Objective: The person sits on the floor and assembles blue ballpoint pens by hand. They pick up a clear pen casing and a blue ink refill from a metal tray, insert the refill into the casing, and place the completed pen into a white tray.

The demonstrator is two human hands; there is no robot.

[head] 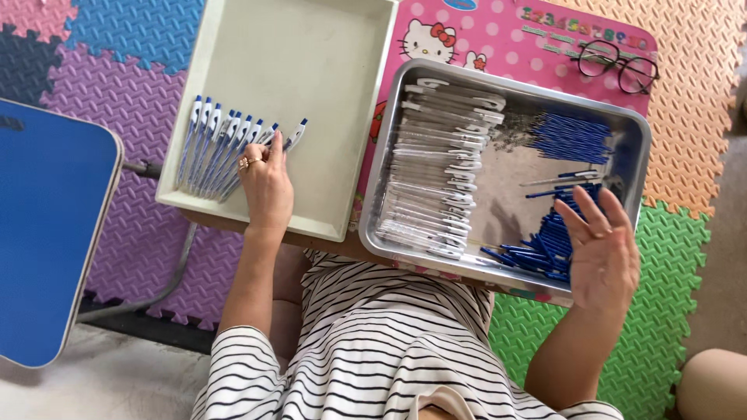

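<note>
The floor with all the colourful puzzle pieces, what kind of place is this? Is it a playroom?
Probably a room at home, used for handwork. Foam puzzle mats cover the floor, and a low pink cartoon table holds a metal tray of pen parts and a white tray of finished pens.

We see a floor of foam mats (148,93) in purple, blue, pink, orange and green, a pink table (498,35), a blue tabletop (47,225) beside it, bright daylight
</note>
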